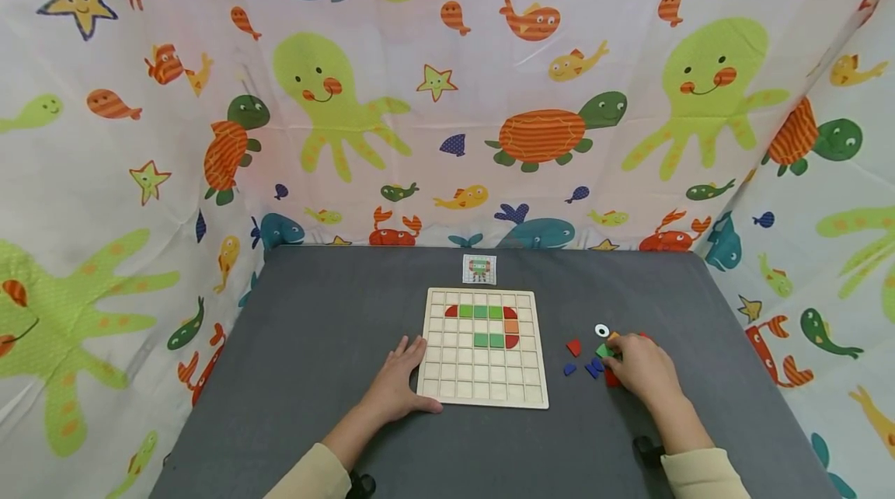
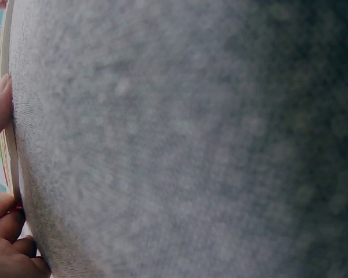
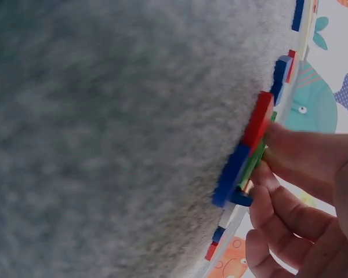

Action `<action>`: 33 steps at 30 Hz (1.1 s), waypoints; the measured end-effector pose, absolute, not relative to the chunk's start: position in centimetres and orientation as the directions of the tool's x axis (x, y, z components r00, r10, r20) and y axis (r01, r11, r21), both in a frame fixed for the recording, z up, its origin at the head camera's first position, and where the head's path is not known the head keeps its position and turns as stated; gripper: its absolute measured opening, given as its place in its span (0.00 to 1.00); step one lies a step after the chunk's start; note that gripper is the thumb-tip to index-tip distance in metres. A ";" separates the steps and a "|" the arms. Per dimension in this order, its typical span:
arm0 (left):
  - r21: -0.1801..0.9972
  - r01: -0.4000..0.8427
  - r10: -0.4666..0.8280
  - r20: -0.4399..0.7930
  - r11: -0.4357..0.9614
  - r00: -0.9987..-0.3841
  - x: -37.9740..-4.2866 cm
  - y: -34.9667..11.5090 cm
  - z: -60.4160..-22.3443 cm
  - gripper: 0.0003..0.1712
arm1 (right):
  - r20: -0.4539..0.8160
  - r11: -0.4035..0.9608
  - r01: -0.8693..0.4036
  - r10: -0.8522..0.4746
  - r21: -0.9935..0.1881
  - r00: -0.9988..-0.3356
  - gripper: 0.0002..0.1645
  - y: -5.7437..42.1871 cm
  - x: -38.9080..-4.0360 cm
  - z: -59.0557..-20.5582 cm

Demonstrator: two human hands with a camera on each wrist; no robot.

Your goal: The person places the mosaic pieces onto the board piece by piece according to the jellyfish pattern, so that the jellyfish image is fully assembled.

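Observation:
A wooden grid board (image 1: pixel 482 398) lies on the grey table, holding several green squares (image 1: pixel 481 312), red rounded corner pieces (image 1: pixel 512 341) and an orange square (image 1: pixel 511 326). My left hand (image 1: pixel 398 382) rests at its lower left corner, thumb by the bottom edge and the other fingers along the left side. At right, my right hand (image 1: pixel 645 367) is over a small group of loose pieces, pinching a green tile (image 3: pixel 253 165) between thumb and forefinger. Right beside it are a red piece (image 3: pixel 258 121) and a blue piece (image 3: pixel 231 175).
Behind the board lies a small picture card (image 1: pixel 479 270) with a coloured figure. Between board and right hand are a red piece (image 1: pixel 574 347), blue pieces (image 1: pixel 569 369) and a white ring-like piece (image 1: pixel 602 330). A curtain (image 1: pixel 433 157) printed with sea animals hangs behind the table.

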State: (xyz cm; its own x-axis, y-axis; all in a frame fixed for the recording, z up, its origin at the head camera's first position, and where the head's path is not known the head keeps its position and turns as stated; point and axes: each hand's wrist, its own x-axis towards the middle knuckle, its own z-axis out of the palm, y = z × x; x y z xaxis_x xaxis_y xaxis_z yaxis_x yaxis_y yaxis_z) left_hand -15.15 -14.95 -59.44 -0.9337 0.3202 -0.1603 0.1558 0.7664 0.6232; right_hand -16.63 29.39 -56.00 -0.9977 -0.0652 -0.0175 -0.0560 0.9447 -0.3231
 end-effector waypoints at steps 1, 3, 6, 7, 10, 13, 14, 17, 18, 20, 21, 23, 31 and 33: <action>0.620 0.155 0.320 -0.163 0.769 -0.933 -15.2 -15.0 -59.4 0.71 | -0.005 0.941 -0.066 -0.072 -0.332 -0.997 0.14 29.3 -16.7 -56.0; 0.620 0.156 0.322 -0.165 0.769 -0.932 -15.2 -15.1 -59.3 0.71 | 0.025 0.933 -0.095 -0.092 -0.348 -0.995 0.13 29.0 -16.9 -55.8; 0.631 0.163 0.334 -0.161 0.759 -0.929 -15.1 -14.9 -59.3 0.72 | 0.072 0.916 -0.144 -0.127 -0.373 -0.989 0.14 28.6 -16.8 -55.2; 0.632 0.161 0.332 -0.161 0.758 -0.929 -15.1 -14.9 -59.3 0.72 | 0.087 0.909 -0.165 -0.142 -0.383 -0.986 0.14 28.3 -16.9 -55.0; 0.630 0.151 0.320 -0.164 0.762 -0.933 -15.1 -15.0 -59.4 0.72 | 0.120 0.886 -0.223 -0.190 -0.407 -0.974 0.14 27.1 -17.2 -54.4; 0.623 0.143 0.313 -0.172 0.769 -0.934 -15.1 -15.1 -59.6 0.72 | 0.148 0.873 -0.256 -0.213 -0.416 -0.966 0.15 25.8 -17.6 -53.9; 0.622 0.143 0.313 -0.173 0.770 -0.934 -15.2 -15.1 -59.6 0.72 | 0.152 0.871 -0.263 -0.219 -0.415 -0.964 0.15 25.4 -17.8 -53.7; 0.621 0.146 0.317 -0.175 0.770 -0.932 -15.3 -15.1 -59.6 0.72 | 0.161 0.873 -0.271 -0.223 -0.405 -0.961 0.15 24.2 -18.3 -53.4; 0.619 0.148 0.318 -0.175 0.771 -0.932 -15.3 -15.1 -59.6 0.72 | 0.161 0.873 -0.274 -0.226 -0.404 -0.961 0.15 23.8 -18.5 -53.3; 0.619 0.149 0.319 -0.172 0.771 -0.932 -15.3 -15.0 -59.6 0.72 | 0.159 0.873 -0.280 -0.234 -0.401 -0.959 0.15 23.1 -18.7 -53.3; 0.618 0.152 0.320 -0.171 0.771 -0.932 -15.3 -15.0 -59.6 0.72 | 0.164 0.872 -0.287 -0.240 -0.397 -0.957 0.15 22.8 -18.8 -53.2; 0.616 0.156 0.322 -0.168 0.772 -0.932 -15.3 -14.9 -59.6 0.72 | 0.168 0.870 -0.299 -0.252 -0.392 -0.953 0.15 22.1 -19.0 -53.1; 0.622 0.145 0.309 -0.164 0.770 -0.937 -15.1 -14.9 -59.4 0.72 | 0.210 0.857 -0.391 -0.336 -0.336 -0.918 0.17 19.0 -19.5 -52.6; 0.621 0.148 0.312 -0.162 0.769 -0.936 -15.0 -14.8 -59.3 0.72 | 0.208 0.856 -0.400 -0.348 -0.327 -0.914 0.17 18.3 -19.6 -52.5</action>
